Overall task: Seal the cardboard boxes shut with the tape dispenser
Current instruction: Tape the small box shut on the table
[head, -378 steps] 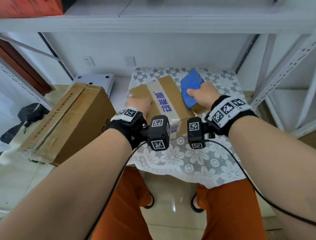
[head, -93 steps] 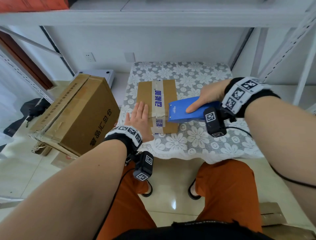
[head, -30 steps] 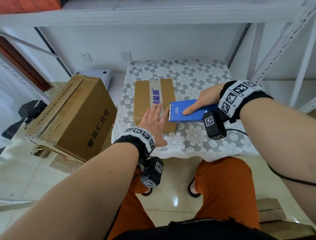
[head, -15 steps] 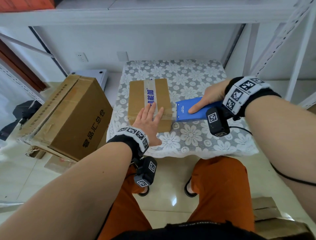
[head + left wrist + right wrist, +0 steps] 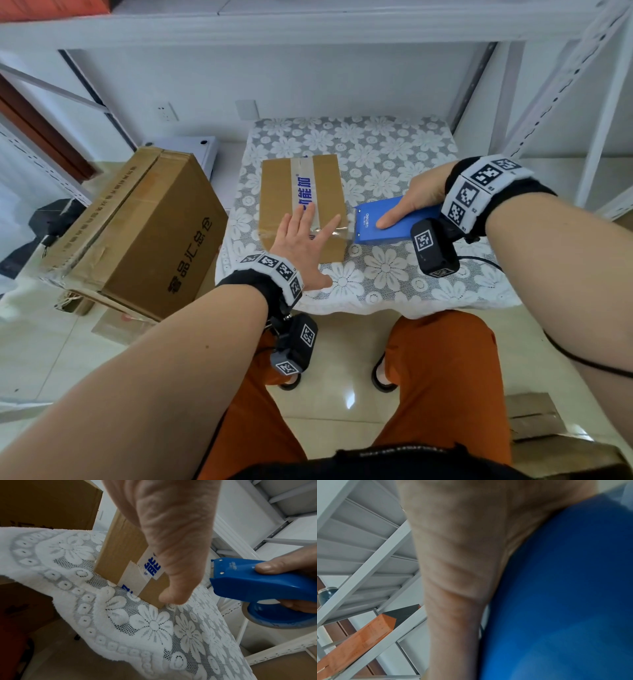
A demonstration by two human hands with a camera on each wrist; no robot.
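With the small cardboard box (image 5: 301, 202) near the surface's (image 5: 394, 274) front edge, the left hand (image 5: 301, 240) presses flat on a crosswise clear strip while the right hand (image 5: 416, 202) grips the blue tape dispenser (image 5: 387, 226) just beside it; next, probably tearing the tape free

A small box (image 5: 301, 202) is seen on a table (image 5: 387, 274), a tape dispenser (image 5: 394, 222) just right, a large box (image 5: 137, 233) left.

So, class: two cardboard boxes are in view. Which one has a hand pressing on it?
The small box on the lace cloth: the left hand lies flat on it. The big box stands untouched on the floor.
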